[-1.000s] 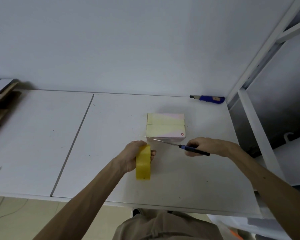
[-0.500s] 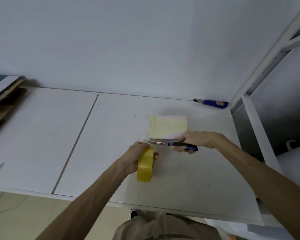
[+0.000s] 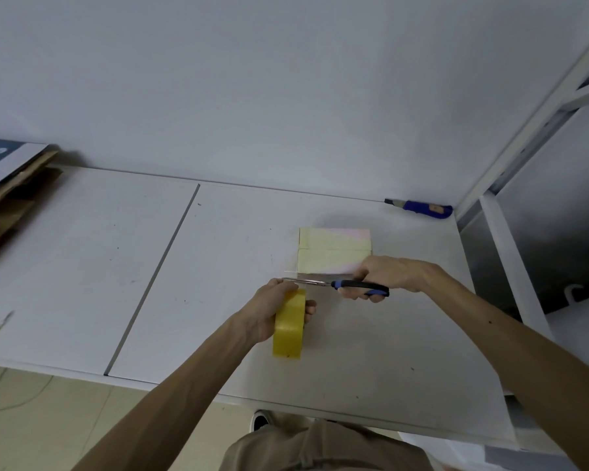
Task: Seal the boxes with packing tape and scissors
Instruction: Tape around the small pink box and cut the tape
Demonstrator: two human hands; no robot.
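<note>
Cut step: scissors lined up between roll and box.
Left hand (image 3: 269,307) grips the yellow tape roll (image 3: 288,326), which stands on edge on the counter (image 3: 218,266), just in front of the box (image 3: 334,249). Right hand (image 3: 385,275) has its fingers curled through the scissors (image 3: 340,284) handles. The blades run left-right along the box's near face, tips above the left hand. Blade gap too fine to tell. Likely the strip crosses the blades.

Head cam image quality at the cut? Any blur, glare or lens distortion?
Head view: light is dim and even, with only a soft shadow behind the box. Head view: the box top looks washed out, and its near edge smears beside the right hand. Head view: the scissors and tape roll read clearly. Head view: wide-angle stretch makes the shelf frame lean.
</note>
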